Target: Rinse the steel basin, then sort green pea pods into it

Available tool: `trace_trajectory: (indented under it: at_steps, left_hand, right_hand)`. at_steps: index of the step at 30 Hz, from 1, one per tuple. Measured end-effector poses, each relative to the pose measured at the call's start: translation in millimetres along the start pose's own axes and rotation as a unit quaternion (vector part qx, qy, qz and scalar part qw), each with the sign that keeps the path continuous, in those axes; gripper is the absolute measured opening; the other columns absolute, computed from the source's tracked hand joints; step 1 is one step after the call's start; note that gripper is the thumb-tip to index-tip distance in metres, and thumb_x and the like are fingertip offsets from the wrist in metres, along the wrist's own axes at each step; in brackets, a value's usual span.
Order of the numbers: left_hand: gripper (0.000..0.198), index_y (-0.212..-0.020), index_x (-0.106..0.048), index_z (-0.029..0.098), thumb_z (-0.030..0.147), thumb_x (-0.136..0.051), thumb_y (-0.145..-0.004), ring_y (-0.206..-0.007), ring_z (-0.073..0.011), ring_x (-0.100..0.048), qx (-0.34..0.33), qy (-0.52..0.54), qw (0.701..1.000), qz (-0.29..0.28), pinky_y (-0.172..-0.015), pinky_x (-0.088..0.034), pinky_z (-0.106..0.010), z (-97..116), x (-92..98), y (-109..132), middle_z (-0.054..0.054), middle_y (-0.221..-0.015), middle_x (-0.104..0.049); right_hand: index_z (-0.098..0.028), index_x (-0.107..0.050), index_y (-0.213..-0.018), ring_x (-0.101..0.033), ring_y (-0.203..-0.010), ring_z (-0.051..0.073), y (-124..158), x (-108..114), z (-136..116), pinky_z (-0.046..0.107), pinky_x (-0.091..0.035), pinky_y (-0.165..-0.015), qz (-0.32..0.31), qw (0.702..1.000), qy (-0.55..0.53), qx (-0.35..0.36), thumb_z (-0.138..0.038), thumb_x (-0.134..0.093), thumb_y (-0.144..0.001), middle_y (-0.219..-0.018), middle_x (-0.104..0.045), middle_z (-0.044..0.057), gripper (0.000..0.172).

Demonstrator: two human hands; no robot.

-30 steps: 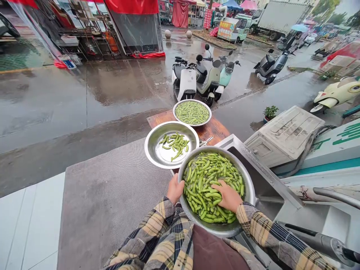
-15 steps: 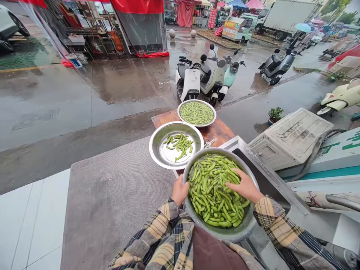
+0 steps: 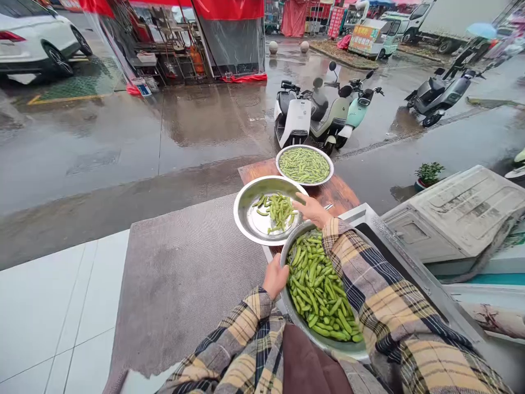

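Observation:
My left hand (image 3: pixel 275 277) grips the left rim of a large grey basin (image 3: pixel 293 314) full of green pods (image 3: pixel 322 290). Over the right edge of a shiny steel bowl (image 3: pixel 246 219) reaches my right hand (image 3: pixel 312 209), its fingers apart beside a small heap of pods (image 3: pixel 279 210); it holds nothing that I can make out. Behind that bowl stands another steel bowl (image 3: pixel 328 178), filled with pods (image 3: pixel 304 165). My right sleeve covers part of the basin.
A reddish wooden board (image 3: pixel 344 194) lies beneath the two bowls. The metal sink (image 3: pixel 414 273) is at the right, beside a weathered white box (image 3: pixel 463 210). A grey mat (image 3: pixel 184 273) spreads at the left. Scooters (image 3: pixel 297 117) stand on the wet ground ahead.
My right hand has moved from the basin forward and left to the steel bowl. More pods lie in that bowl. The view has turned slightly left.

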State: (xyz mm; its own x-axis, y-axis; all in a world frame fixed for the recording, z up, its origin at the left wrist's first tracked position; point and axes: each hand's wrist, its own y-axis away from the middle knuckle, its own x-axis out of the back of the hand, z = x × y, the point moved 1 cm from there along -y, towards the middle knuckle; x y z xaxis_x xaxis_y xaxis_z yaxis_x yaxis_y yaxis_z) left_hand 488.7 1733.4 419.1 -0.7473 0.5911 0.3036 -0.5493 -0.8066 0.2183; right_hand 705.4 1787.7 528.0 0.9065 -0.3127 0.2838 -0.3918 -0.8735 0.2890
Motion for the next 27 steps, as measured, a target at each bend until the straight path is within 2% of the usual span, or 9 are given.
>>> trace_trajectory:
  at_steps: [3,6,9,12,16,20,23,25,27]
  left_hand:
    - [0.008,-0.073,-0.049,0.02,0.013,-0.051,-0.072,-0.07,-0.015,-0.05,-0.003,-0.011,1.0,-0.001,-0.068,-0.038,-0.027,-4,-0.4,0,0.003,-0.07,-0.053]
    - [0.008,-0.073,-0.048,0.02,0.012,-0.05,-0.072,-0.068,-0.0145,-0.048,-0.006,-0.007,1.0,-0.004,-0.067,-0.038,-0.027,-9,-0.8,0,0.004,-0.069,-0.051]
    - [0.008,-0.075,-0.049,0.02,0.012,-0.05,-0.073,-0.071,-0.0146,-0.05,0.0,0.005,1.0,-0.011,-0.069,-0.04,-0.026,-9,-1.3,0,0.003,-0.072,-0.053]
    - [0.01,-0.078,-0.051,0.02,0.011,-0.049,-0.072,-0.074,-0.015,-0.052,0.007,0.012,1.0,-0.016,-0.071,-0.041,-0.026,-4,-1.8,-1,0.003,-0.075,-0.056]
    - [0.011,-0.079,-0.053,0.019,0.011,-0.05,-0.071,-0.075,-0.0157,-0.053,0.009,-0.002,1.0,-0.011,-0.072,-0.042,-0.027,0,-1.5,-1,0.002,-0.075,-0.057]
    - [0.011,-0.08,-0.055,0.019,0.013,-0.05,-0.072,-0.073,-0.0164,-0.053,0.01,-0.006,1.0,0.003,-0.072,-0.042,-0.029,-4,-0.1,0,0.002,-0.073,-0.057]
    - [0.013,-0.082,-0.057,0.019,0.014,-0.051,-0.072,-0.075,-0.0167,-0.054,0.013,-0.003,1.0,0.004,-0.073,-0.042,-0.029,-6,-0.9,1,0.002,-0.074,-0.058]
    - [0.013,-0.081,-0.057,0.019,0.014,-0.051,-0.071,-0.075,-0.0164,-0.054,0.016,0.002,1.0,-0.001,-0.072,-0.042,-0.028,-3,-2.6,1,0.002,-0.075,-0.059]
    - [0.014,-0.081,-0.056,0.019,0.013,-0.049,-0.071,-0.075,-0.0161,-0.054,0.022,0.018,1.0,-0.006,-0.072,-0.043,-0.028,1,-4.3,0,0.001,-0.076,-0.06]
  right_hand:
    - [-0.021,-0.062,-0.124,-0.059,-0.113,0.027,36,33,32,0.045,-0.055,-0.088,0.008,1.0,0.004,0.001,-0.054,-0.057,-0.085,-0.126,-0.063,0.01,0.052]
    - [-0.022,-0.066,-0.117,-0.064,-0.106,0.028,85,79,90,0.046,-0.052,-0.094,0.033,0.991,0.127,0.006,-0.053,-0.055,-0.084,-0.116,-0.069,0.009,0.046]
    - [-0.019,-0.059,-0.128,-0.052,-0.125,0.034,116,108,151,0.049,-0.038,-0.109,0.088,0.958,0.274,0.006,-0.055,-0.059,-0.078,-0.131,-0.06,0.015,0.061]
    - [-0.014,-0.035,-0.148,-0.034,-0.14,0.033,115,93,188,0.046,-0.03,-0.115,0.107,0.947,0.298,-0.049,-0.059,-0.058,-0.077,-0.144,-0.044,0.019,0.087]
    - [-0.012,-0.024,-0.151,-0.035,-0.14,0.032,100,49,189,0.044,-0.032,-0.114,0.058,0.945,0.314,-0.066,-0.051,-0.067,-0.071,-0.144,-0.04,0.02,0.099]
    - [-0.02,-0.051,-0.135,-0.054,-0.121,0.029,128,51,171,0.045,-0.04,-0.106,0.016,0.949,0.313,0.023,-0.039,-0.059,-0.08,-0.127,-0.057,0.012,0.058]
    - [-0.025,-0.06,-0.125,-0.054,-0.122,0.03,178,65,166,0.047,-0.041,-0.106,-0.01,0.944,0.328,0.049,-0.043,-0.052,-0.088,-0.129,-0.056,0.011,0.042]
    - [-0.031,-0.055,-0.134,-0.04,-0.135,0.034,209,63,168,0.049,-0.036,-0.11,-0.053,0.932,0.357,0.042,-0.047,-0.056,-0.085,-0.147,-0.041,0.011,0.051]
    - [-0.038,-0.038,-0.146,-0.024,-0.143,0.041,223,48,171,0.055,-0.032,-0.11,-0.094,0.914,0.394,0.008,-0.052,-0.069,-0.074,-0.161,-0.015,0.007,0.08]
